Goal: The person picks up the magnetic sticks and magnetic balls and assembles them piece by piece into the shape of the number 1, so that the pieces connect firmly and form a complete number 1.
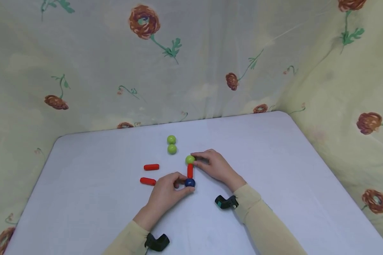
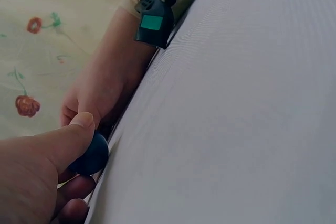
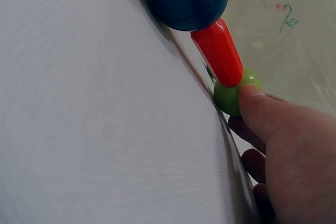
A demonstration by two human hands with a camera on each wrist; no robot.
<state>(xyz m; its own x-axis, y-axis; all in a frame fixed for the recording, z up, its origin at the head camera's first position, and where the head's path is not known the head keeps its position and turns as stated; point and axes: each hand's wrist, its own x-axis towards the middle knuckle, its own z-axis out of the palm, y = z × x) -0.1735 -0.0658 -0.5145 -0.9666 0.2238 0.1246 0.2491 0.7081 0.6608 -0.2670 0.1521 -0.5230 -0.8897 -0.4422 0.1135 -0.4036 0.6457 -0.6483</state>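
My left hand pinches a dark blue ball between thumb and fingers. From that ball a red ribbed rod runs away from me to a green ball, the three joined in a line. The green ball is pinched by my right hand. In the right wrist view the rod meets the blue ball at one end and the green ball at the other. The left wrist view shows the thumb on the blue ball; the rod is hidden there.
Two red rods lie on the white table left of the joined pieces, one near my left hand's knuckles. Farther back, two green balls sit close together. A flowered cloth hangs behind the table and along its right side.
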